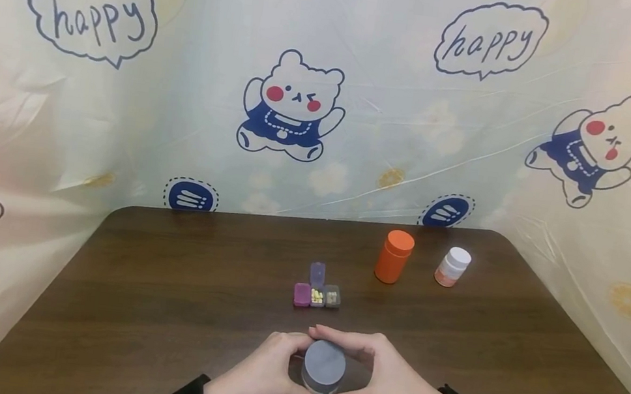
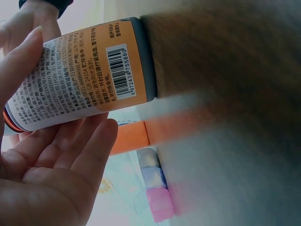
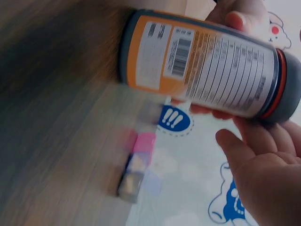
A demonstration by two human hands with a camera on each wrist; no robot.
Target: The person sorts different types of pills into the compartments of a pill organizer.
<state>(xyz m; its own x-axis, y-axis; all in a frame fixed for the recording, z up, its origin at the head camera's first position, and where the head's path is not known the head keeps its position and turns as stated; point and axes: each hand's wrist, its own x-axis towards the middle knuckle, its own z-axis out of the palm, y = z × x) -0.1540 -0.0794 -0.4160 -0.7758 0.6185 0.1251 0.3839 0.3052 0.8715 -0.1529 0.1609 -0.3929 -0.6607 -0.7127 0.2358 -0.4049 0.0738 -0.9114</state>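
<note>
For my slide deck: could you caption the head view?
Both hands, left hand and right hand, grip a grey-capped bottle on a brown table, near a pill box.

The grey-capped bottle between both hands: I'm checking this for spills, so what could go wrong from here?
1. The bottle is held by the left hand and right hand mostly at the fingertips; it could slip, especially if the cap is twisted.
2. The pill organizer sits just ahead with its middle lid open and pills exposed; a dropped bottle might knock it and scatter them.
3. The orange bottle and white bottle stand farther off, less likely to be hit.
</note>
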